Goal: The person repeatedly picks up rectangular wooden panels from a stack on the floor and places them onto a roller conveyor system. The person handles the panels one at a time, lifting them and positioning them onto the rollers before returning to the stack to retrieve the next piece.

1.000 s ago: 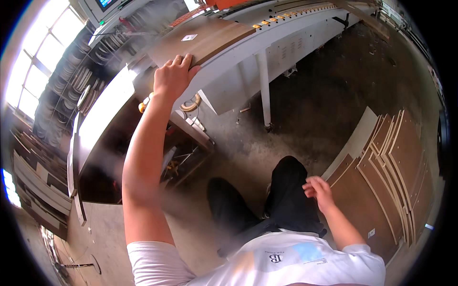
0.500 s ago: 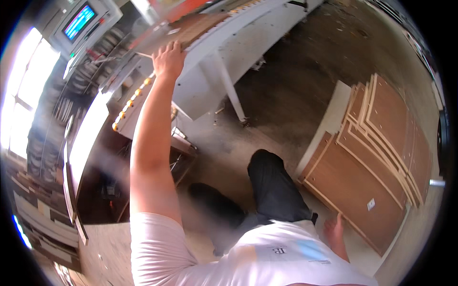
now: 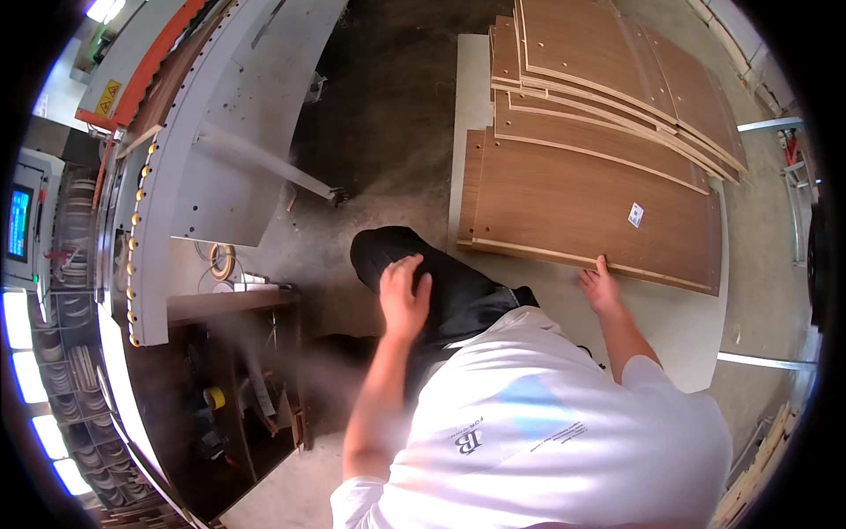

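Right hand [image 3: 601,286] reached down at about four o'clock from centre, fingertips laid on the near edge of the top wooden panel [image 3: 590,198], fingers spread narrow along that edge, touching rather than wrapped around; grip under the board could not be told. Panel lay flat, brown face up, on the nearest part of a stack of similar panels [image 3: 617,79] stretching away toward one o'clock, a small white sticker [image 3: 635,214] near its right end. Stack sat on a pale base sheet [image 3: 679,326] spread over the concrete floor [image 3: 388,115].

Left hand [image 3: 404,295] rested near centre on the dark-trousered knee [image 3: 397,251], fingers loosely splayed, holding nothing, blurred somewhat. White shirt [image 3: 546,423] filled the lower frame at six o'clock.

At ten o'clock stood a grey machine body [image 3: 198,123] with an orange strip and a row of small round knobs along its curved edge. Below it, at eight o'clock, a dark shelf [image 3: 233,304] carried a roll of tape [image 3: 221,261] and small odds and ends, too small to make out. At nine o'clock, a lit screen [image 3: 18,220].
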`<state>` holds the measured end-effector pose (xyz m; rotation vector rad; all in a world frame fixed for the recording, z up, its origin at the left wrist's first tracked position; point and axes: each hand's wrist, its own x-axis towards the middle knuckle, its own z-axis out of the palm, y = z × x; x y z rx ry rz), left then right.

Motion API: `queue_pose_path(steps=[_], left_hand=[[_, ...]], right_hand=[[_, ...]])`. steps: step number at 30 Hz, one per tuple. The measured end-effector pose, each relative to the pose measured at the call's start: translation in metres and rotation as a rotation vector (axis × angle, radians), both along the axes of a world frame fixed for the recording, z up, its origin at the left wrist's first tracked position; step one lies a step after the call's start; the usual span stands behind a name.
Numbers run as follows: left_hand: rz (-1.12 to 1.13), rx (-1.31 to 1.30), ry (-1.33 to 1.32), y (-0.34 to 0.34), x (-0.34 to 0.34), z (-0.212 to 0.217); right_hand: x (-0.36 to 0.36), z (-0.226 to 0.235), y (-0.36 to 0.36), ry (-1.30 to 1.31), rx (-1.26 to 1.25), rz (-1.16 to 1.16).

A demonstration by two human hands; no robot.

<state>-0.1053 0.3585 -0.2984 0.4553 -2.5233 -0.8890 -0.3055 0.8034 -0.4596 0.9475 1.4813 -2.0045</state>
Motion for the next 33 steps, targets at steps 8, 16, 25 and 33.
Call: queue_pose_path(steps=[8, 16, 25, 33], left_hand=[[0.003, -0.137, 0.026, 0.041, 0.024, 0.006], [-0.288, 0.240, 0.051, 0.063, 0.023, 0.029], [-0.382, 1.561, -0.498, 0.068, 0.006, 0.042], [-0.401, 1.910, -0.294, 0.112, -0.055, 0.035]], right_hand=[[0.021, 0.031, -0.011, 0.014, -0.047, -0.040], [0.052, 0.071, -0.038, -0.066, -0.131, -0.029], [0.074, 0.167, -0.078, -0.212, -0.239, -0.029], [0.077, 0.226, -0.114, -0.300, -0.343, 0.103]])
